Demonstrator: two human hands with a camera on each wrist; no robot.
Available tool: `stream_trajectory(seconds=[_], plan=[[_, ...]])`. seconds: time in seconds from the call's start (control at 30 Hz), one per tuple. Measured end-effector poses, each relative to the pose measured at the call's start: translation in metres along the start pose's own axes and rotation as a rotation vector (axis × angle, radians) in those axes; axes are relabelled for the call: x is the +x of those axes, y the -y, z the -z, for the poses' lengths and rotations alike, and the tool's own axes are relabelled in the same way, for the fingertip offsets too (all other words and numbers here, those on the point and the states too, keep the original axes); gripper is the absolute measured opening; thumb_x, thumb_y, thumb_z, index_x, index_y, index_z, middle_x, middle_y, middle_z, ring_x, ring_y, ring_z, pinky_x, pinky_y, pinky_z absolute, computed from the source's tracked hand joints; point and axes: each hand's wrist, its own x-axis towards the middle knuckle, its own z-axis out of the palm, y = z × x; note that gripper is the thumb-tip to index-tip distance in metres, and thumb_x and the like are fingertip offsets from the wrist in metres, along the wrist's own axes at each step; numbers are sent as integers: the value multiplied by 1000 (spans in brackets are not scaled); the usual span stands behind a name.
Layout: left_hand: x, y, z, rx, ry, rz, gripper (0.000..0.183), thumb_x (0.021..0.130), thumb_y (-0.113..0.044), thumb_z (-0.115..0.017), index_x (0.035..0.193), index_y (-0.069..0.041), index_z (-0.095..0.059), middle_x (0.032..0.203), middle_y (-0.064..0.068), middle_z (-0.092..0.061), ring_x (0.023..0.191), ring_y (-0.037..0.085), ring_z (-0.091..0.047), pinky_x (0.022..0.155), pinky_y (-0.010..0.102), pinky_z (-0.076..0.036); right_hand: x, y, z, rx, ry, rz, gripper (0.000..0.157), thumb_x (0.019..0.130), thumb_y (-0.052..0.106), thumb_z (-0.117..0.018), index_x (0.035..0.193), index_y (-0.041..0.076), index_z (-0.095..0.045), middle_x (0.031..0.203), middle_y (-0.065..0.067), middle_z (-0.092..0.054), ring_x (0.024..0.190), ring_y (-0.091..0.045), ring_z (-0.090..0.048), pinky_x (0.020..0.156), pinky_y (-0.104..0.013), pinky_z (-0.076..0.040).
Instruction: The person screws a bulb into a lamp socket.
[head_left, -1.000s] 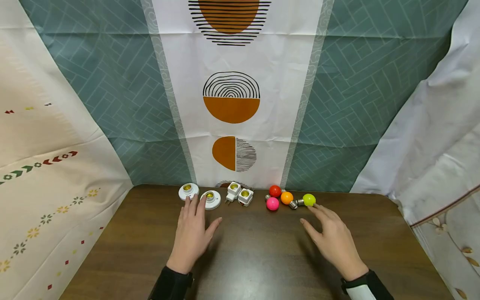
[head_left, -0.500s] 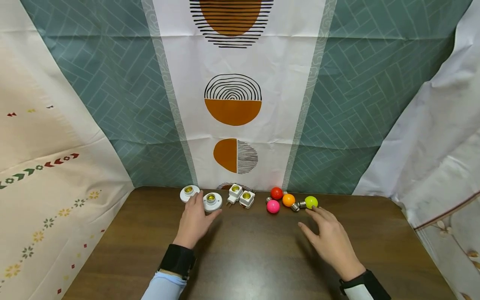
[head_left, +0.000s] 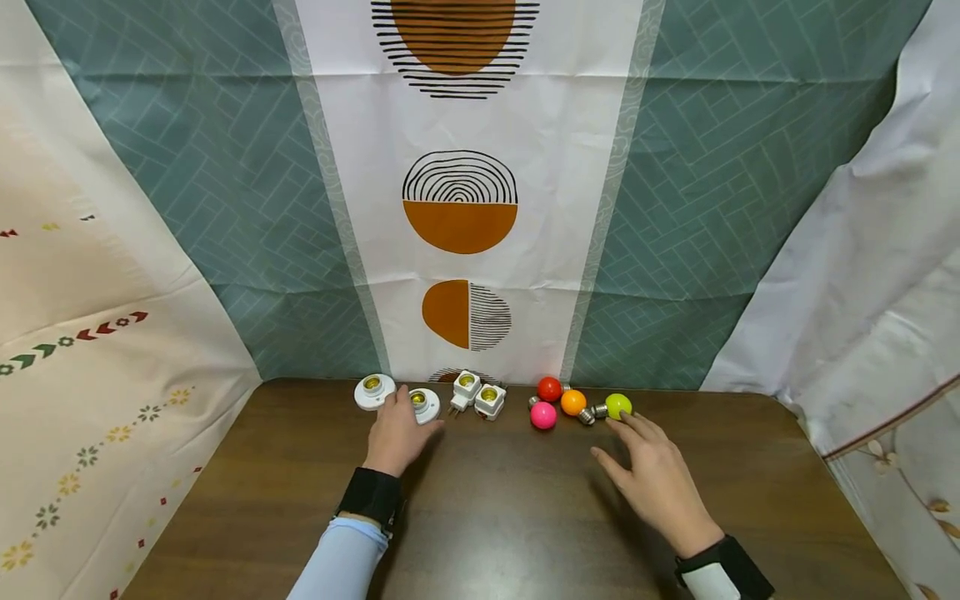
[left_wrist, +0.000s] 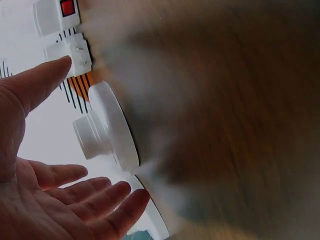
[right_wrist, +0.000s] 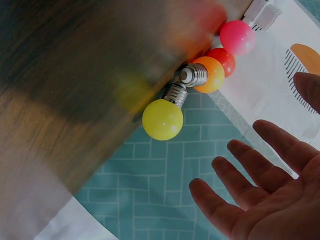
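My left hand is at the near side of the right-hand round white lamp holder, overlapping it in the head view. In the left wrist view its thumb and relaxed fingers are spread either side of this holder, with a gap showing between them. Beside it lies another round lamp holder. My right hand hovers with loosely spread fingers just in front of the yellow-green light bulb and holds nothing. Left of that bulb lie an orange bulb, a red bulb and a pink bulb.
Two square white plug-in sockets stand between the round holders and the bulbs; one has a red switch. All lie along the back of the brown table. A patterned cloth hangs behind, with pale cloths at both sides.
My left hand has moved forward and right, from in front of both round holders to the right-hand one. My right hand has stayed nearly in place by the yellow-green bulb.
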Motion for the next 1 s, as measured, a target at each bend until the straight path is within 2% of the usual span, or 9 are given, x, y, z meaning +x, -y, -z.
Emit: stream_trajectory(seconds=[0.37,0.73,0.9,1.0], plan=[[3,-2,-4,75,-32,41,77,66,-45,-79,112,8,-47,98,24,-52,89,40,-54,68,52,-46,1,0,-1,-24,24,-22,59,83,51,-63,122,7,-59,127,-18,-50,119,-37,-41,92,-58,-34],[8,-1,-5,100,-29,55,66,66,-46,-78,103,4,-55,94,18,-56,86,35,-54,65,53,-45,11,1,1,-95,68,5,71,80,60,-60,127,8,-56,133,-16,-46,125,-38,-35,97,-60,-26],[9,-3,-6,113,-4,78,71,66,-50,-76,104,5,-52,94,19,-55,86,36,-53,65,52,-45,14,1,1,-109,103,-2,74,79,65,-58,128,8,-55,135,-16,-45,127,-38,-32,97,-62,-24],[11,-4,-7,130,17,98,75,66,-54,-75,105,5,-52,97,20,-53,90,37,-51,67,53,-44,14,1,1,-102,105,-1,72,79,61,-61,127,8,-55,134,-16,-45,127,-37,-32,97,-62,-24]])
